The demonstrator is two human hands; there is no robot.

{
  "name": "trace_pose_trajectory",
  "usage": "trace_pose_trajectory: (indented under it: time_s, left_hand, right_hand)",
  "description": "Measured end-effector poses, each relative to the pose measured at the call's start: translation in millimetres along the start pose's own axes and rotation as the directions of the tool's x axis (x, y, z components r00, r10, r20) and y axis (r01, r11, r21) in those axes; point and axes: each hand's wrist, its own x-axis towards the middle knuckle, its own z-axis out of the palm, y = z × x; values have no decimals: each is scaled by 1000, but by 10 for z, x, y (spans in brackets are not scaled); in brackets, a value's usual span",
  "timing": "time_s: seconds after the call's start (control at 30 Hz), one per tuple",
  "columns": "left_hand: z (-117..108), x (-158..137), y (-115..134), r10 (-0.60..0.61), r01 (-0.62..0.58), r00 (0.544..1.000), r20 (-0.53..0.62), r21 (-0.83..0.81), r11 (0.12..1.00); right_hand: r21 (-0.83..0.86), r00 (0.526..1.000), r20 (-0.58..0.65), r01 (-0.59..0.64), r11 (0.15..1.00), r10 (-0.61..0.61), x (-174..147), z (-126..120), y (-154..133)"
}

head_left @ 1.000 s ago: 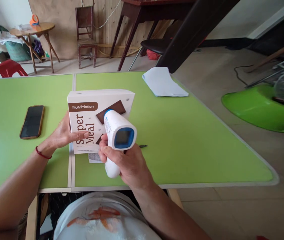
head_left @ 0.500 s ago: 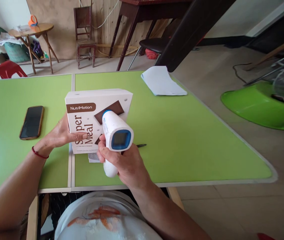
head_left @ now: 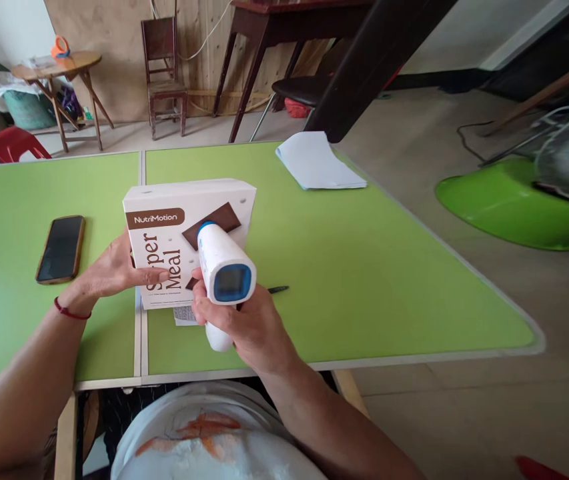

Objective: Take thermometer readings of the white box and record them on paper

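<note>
A white and brown NutriMotion box [head_left: 161, 250] is tilted upright over the green table, its printed front towards me. My left hand [head_left: 119, 267] grips its left side, thumb across the front and the other fingers hidden behind. In my right hand [head_left: 244, 320] is a white and blue infrared thermometer [head_left: 221, 263], fingers closed around its handle. Its blue nose points at the box face, and its dark screen faces me; whether the nose touches the box I cannot tell. Below the box, part of a paper with grey print [head_left: 184, 315] shows. A dark pen [head_left: 278, 289] sticks out beyond my right hand.
A phone [head_left: 61, 249] lies on the green table [head_left: 364, 293] at the left. Folded white paper [head_left: 320, 162] rests near the far edge. Past the table stand a wooden chair [head_left: 164, 87], a small round table [head_left: 71, 65] and a green plastic object [head_left: 504, 207].
The view has shifted slightly, so most things appear a little further left. Both hands keep their holds on the box and the thermometer, with almost no change between them.
</note>
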Motion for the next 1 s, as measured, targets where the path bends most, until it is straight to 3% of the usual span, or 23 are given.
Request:
trace_pose_trajectory:
  time_s: [0.23, 0.37, 0.5, 0.6, 0.67, 0.8, 1.0]
  left_hand:
    - [1, 20, 60, -19, 20, 997, -73, 16, 1000]
    - [-25, 2, 80, 20, -26, 985, -173, -31, 999]
    - [-107, -3, 18, 58, -87, 945, -323, -75, 993]
    - [-177, 27, -71, 97, -153, 886, -453, -88, 984]
    - [-220, 58, -137, 133, -208, 835, -534, -83, 974]
    - [-307, 115, -272, 180, -278, 756, -630, -59, 959]
    - [-432, 151, -396, 206, -311, 715, -668, -40, 950]
  right_hand:
    - [-134, 975, 129, 200, 971, -183, 6, -267, -129]
    - [-419, 932, 122, 361, 833, -342, 79, -713, -384]
    - [-829, 943, 103, 257, 496, -317, 393, -1319, -467]
    - [-955, 976, 124, 167, 244, -182, 652, -1712, -378]
    - [-982, 984, 97, 120, 145, -152, 757, -1884, -312]
    - [-996, 991, -1, 11, 87, -130, 810, -2025, -254]
    - [-995, 996, -37, -29, 98, -83, 812, -2166, -255]
